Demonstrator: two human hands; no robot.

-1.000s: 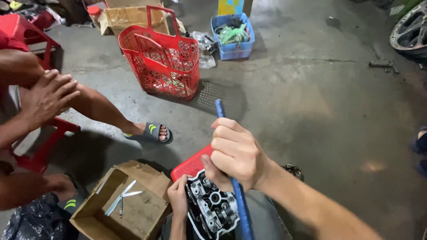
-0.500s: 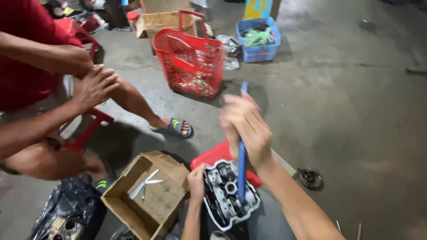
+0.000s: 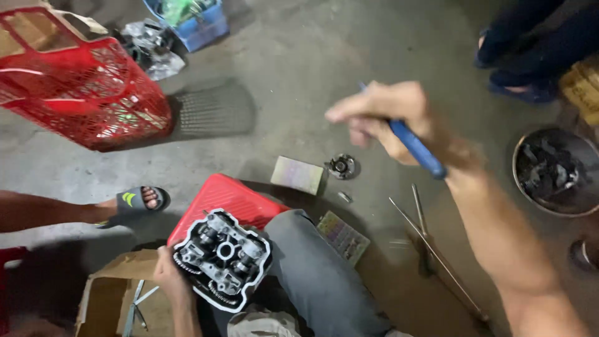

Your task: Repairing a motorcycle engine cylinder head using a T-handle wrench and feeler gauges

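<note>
Bare grey concrete floor (image 3: 299, 75), stained and scuffed, fills most of the frame; a darker oily patch spreads toward the lower right. Dim light, workshop setting.

Right hand (image 3: 390, 118), centre-right of frame, blurred, fingers clenched round a blue-handled tool (image 3: 417, 148); the handle runs down and right out of the fist. The tool's working end is not visible.

Left hand (image 3: 167, 278), lower left, grasps the edge of a black-and-silver metal engine cylinder head (image 3: 223, 259), which rests against the person's grey-trousered knee (image 3: 312, 274). Behind the head, a flat red plastic lid (image 3: 228, 196) lies on the floor.

Lower left corner: an open brown cardboard box (image 3: 106, 296) with thin metal pieces inside. Left edge: another person's foot in a dark slide sandal (image 3: 134, 201).

Upper left: a red plastic mesh basket (image 3: 81, 93), tilted. Behind it at the top, a blue plastic crate (image 3: 199, 22) with greenish contents, and crumpled silvery wrapping beside it.

Centre floor: a small flat cardboard packet (image 3: 298, 175), a small round metal part (image 3: 341, 166) just beside it. Thin metal rods (image 3: 430, 243) lie lower right. Right edge: a round metal bowl (image 3: 521, 162) of dark parts. Upper right: a bystander's dark trousers and sandals (image 3: 530, 56).
</note>
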